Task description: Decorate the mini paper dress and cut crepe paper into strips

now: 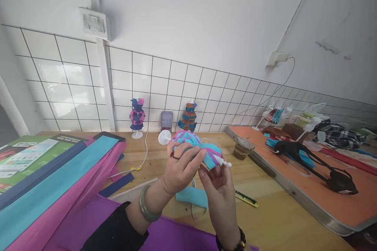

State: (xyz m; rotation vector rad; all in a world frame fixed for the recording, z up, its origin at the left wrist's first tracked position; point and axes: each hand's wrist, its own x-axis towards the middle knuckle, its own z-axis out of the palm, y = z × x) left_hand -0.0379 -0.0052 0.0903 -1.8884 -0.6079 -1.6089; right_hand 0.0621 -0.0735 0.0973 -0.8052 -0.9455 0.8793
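Observation:
I hold a small doll figure (203, 150) wrapped in turquoise and pink crepe paper, tilted on its side over the wooden table (273, 219). My left hand (181, 166) is closed over the paper dress from the left. My right hand (216, 182) supports the figure from below, fingers pinching its white upper end. The figure's round white base (164, 137) points back toward the wall. A jade bangle is on my left wrist and a dark bracelet on my right.
Turquoise, pink and purple crepe sheets (59, 188) lie at left. Two finished paper-dressed figures (137, 117) (188, 118) stand by the tiled wall. A yellow utility knife (246, 199), a turquoise paper piece (193, 197), a lidded jar (243, 148) and a cluttered orange board (309, 188) are nearby.

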